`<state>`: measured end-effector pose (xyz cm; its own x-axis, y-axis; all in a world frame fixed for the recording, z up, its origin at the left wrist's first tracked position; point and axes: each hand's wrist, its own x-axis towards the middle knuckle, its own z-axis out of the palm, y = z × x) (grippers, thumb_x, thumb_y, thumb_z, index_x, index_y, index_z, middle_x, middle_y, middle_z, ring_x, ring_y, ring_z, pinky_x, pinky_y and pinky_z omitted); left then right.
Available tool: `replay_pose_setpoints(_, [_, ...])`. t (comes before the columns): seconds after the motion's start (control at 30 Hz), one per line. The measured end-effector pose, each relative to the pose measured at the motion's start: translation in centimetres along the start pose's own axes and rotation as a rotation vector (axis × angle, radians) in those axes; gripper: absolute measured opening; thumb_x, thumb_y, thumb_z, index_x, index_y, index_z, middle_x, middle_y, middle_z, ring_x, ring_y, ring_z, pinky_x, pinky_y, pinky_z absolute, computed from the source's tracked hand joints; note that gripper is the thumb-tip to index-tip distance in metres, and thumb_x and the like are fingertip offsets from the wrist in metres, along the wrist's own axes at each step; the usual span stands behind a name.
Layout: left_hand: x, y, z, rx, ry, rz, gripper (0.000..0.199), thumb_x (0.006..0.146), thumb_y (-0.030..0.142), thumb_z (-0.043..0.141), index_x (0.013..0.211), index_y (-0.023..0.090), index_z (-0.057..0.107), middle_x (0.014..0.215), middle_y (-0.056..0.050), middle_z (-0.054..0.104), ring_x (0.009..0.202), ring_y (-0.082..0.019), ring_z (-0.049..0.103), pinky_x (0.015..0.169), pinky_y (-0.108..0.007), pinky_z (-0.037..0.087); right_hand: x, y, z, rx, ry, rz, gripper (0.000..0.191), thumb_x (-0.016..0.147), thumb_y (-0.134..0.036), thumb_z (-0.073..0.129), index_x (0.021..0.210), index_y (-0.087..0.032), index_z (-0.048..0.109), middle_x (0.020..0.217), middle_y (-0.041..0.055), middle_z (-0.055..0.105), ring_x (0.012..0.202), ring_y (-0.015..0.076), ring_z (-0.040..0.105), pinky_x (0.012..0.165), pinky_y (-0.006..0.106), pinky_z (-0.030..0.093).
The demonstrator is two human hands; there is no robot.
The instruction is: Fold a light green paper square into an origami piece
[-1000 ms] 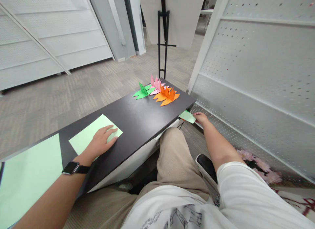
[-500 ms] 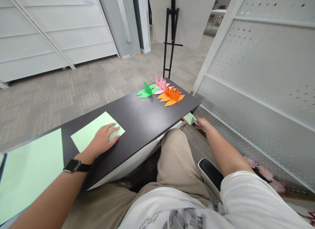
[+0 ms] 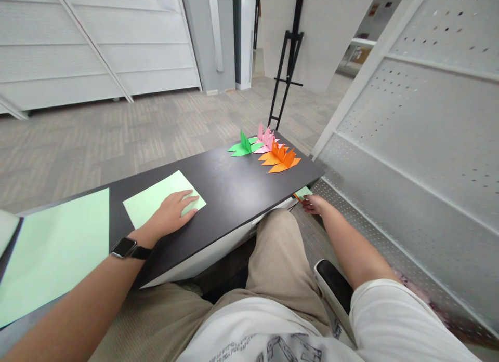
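My left hand point(image 3: 175, 211), with a black watch on the wrist, lies with fingers spread on a pale green sheet point(image 3: 150, 198) on the dark table point(image 3: 218, 196). Beyond the table's right front edge my right hand point(image 3: 314, 203) is at a small stack of green and orange paper point(image 3: 303, 192) just below the tabletop; its fingers are curled and partly hidden, so its grip is unclear. Folded paper shapes stand at the far right of the table: green point(image 3: 245, 145), pink point(image 3: 266, 138) and orange point(image 3: 280, 158).
A larger pale green sheet point(image 3: 66, 247) covers the table's left end. A black easel stand point(image 3: 286, 79) rises behind the table. On the right is a perforated white panel point(image 3: 421, 133). A chair armrest point(image 3: 334, 284) is beside my right leg.
The view has shifted slightly, moving the table and paper shapes rightward in the picture. My right hand now covers more of the small paper stack. My left hand remains on its sheet.
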<state>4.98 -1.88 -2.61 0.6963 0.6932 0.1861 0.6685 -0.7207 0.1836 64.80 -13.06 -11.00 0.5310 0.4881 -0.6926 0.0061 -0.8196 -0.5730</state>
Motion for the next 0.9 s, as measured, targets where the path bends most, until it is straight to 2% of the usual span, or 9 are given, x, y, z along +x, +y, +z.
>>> replay_pose_setpoints(0.13, [-0.5,0.5,0.0,0.013,-0.018,0.008,0.053,0.108,0.052,0.046,0.147,0.023,0.066,0.161,-0.014,0.057,0.147,-0.033,0.055,0.127,-0.054,0.041,-2.9,-0.1,-0.4,-0.287,-0.025,0.004,0.042,0.104,-0.043,0.070,0.138,-0.018,0.065,0.136,0.0113,0.068,0.115,0.0258,0.070,0.096,0.048,0.063])
replay_pose_setpoints(0.23, [-0.8,2.1,-0.2,-0.012,-0.061,0.033,0.053,0.108,0.050,0.048,0.150,0.023,0.063,0.164,-0.014,0.055,0.151,-0.032,0.051,0.129,-0.054,0.038,-5.8,-1.1,-1.0,-0.553,-0.041,-0.083,0.037,0.097,-0.044,0.074,0.118,-0.014,0.072,0.107,0.0141,0.076,0.097,0.0276,0.072,0.079,0.042,0.063])
replay_pose_setpoints(0.33, [-0.9,4.4,-0.7,-0.028,-0.116,0.059,0.050,0.108,0.047,0.052,0.150,0.022,0.062,0.168,-0.014,0.052,0.154,-0.035,0.048,0.130,-0.059,0.034,-9.6,-3.4,-1.2,-0.752,-0.175,-0.248,0.036,0.087,-0.051,0.080,0.097,-0.017,0.077,0.090,0.0119,0.078,0.085,0.0272,0.072,0.074,0.038,0.061])
replay_pose_setpoints(0.4, [-0.8,5.9,-0.9,-0.046,-0.129,0.071,0.048,0.106,0.047,0.057,0.149,0.025,0.063,0.167,-0.012,0.053,0.155,-0.036,0.048,0.131,-0.063,0.032,-12.8,-5.5,-0.5,-0.836,-0.266,-0.407,0.038,0.086,-0.056,0.078,0.094,-0.020,0.080,0.095,0.0114,0.080,0.092,0.0280,0.074,0.084,0.037,0.060])
replay_pose_setpoints(0.47, [-0.6,6.7,-1.0,-0.087,-0.117,0.098,0.046,0.106,0.046,0.060,0.147,0.024,0.064,0.167,-0.014,0.052,0.154,-0.035,0.049,0.131,-0.062,0.034,-16.1,-7.8,1.2,-0.947,-0.373,-0.815,0.043,0.094,-0.060,0.067,0.111,-0.024,0.083,0.111,0.0098,0.082,0.104,0.0295,0.074,0.097,0.039,0.058])
replay_pose_setpoints(0.53, [-0.5,6.8,-1.0,-0.134,-0.048,0.127,0.040,0.109,0.038,0.055,0.145,0.023,0.064,0.168,-0.015,0.050,0.154,-0.033,0.049,0.130,-0.058,0.038,-18.9,-10.0,4.0,-0.925,-0.363,-1.075,0.050,0.099,-0.060,0.059,0.132,-0.027,0.077,0.123,0.0090,0.081,0.111,0.0302,0.074,0.101,0.040,0.057])
replay_pose_setpoints(0.7, [-1.0,4.4,-0.8,-0.146,0.149,0.060,0.038,0.109,0.022,0.049,0.144,0.018,0.064,0.159,-0.017,0.057,0.150,-0.029,0.053,0.126,-0.054,0.046,-20.8,-14.9,14.7,-0.750,-0.221,-1.567,0.036,0.102,-0.041,0.059,0.129,-0.027,0.078,0.131,0.0099,0.077,0.127,0.0318,0.068,0.117,0.046,0.050])
replay_pose_setpoints(0.8, [-1.3,2.7,-0.5,-0.096,0.132,0.056,0.040,0.108,0.022,0.050,0.146,0.017,0.063,0.156,-0.019,0.061,0.146,-0.030,0.057,0.123,-0.057,0.048,-19.1,-16.9,21.6,-0.762,-0.177,-1.700,0.034,0.102,-0.031,0.059,0.130,-0.027,0.079,0.133,0.0097,0.076,0.128,0.0303,0.066,0.117,0.048,0.048])
replay_pose_setpoints(0.9, [-1.2,1.6,-0.3,-0.060,0.074,0.067,0.042,0.108,0.026,0.051,0.147,0.015,0.063,0.158,-0.019,0.060,0.144,-0.031,0.059,0.124,-0.055,0.046,-17.3,-18.2,26.8,-0.805,-0.163,-1.711,0.036,0.102,-0.028,0.057,0.130,-0.026,0.079,0.138,0.0088,0.076,0.129,0.0299,0.065,0.117,0.049,0.046])
